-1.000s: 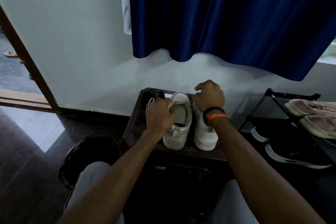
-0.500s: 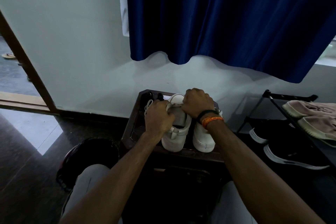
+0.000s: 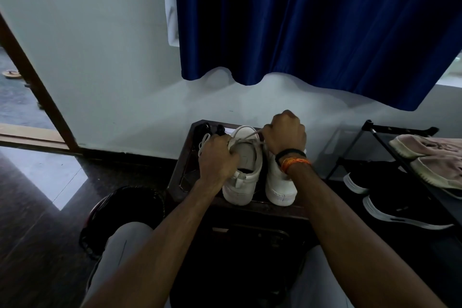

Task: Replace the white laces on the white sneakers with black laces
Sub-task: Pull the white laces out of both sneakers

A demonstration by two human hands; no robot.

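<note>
Two white sneakers stand heel-toward-me on a dark wooden stool. My left hand grips the left sneaker at its tongue and lace area. My right hand is fisted above the right sneaker and holds a white lace that runs taut from the left sneaker up to it. A loose loop of white lace hangs off the left side. Dark shapes at the stool's back may be black laces; I cannot tell.
A blue curtain hangs over the white wall behind. To the right, a black shoe rack holds pinkish shoes and black sneakers. A dark basket sits on the floor left of my knee. A doorway opens far left.
My right hand went from over the left sneaker's tongue up and to the right, drawing the white lace out taut. My left hand stayed gripping the left sneaker.
</note>
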